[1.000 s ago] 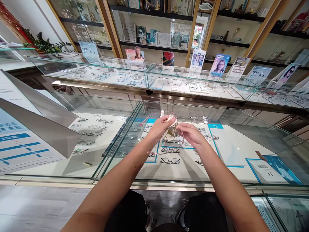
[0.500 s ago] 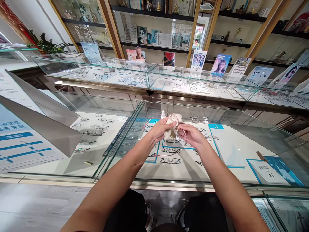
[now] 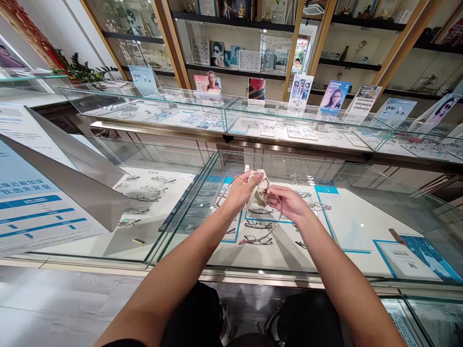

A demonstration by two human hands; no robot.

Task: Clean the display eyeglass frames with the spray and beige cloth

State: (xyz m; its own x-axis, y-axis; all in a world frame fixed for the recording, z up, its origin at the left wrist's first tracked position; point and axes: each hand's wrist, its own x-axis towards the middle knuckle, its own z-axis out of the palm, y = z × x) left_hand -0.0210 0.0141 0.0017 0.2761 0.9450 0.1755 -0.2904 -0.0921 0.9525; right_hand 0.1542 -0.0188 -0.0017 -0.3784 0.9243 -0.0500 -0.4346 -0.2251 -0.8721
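Note:
Above the glass display case, my left hand point(image 3: 243, 192) is closed on a cream cleaning cloth point(image 3: 261, 178), its thumb pressed on top. The cloth is folded around part of a pair of glasses, so one lens is mostly covered. My right hand point(image 3: 287, 200) pinches the frame of the glasses at the cloth's right side. One thin pinkish temple of the glasses point(image 3: 261, 239) hangs down below the hands; the other sticks out left of my left hand. Just behind the cloth stands a small white bottle point(image 3: 247, 168), mostly hidden.
Under the glass point(image 3: 226, 262) lie rows of eyeglasses point(image 3: 257, 225) and a brochure point(image 3: 401, 255). Large folded cards point(image 3: 47, 202) stand at left. Behind runs a second glass case point(image 3: 253, 113) with upright cards on top.
The cloth has been folded over the lens that showed between my hands. The glasses have tilted, and the hanging temple has swung lower. The view has shifted slightly left.

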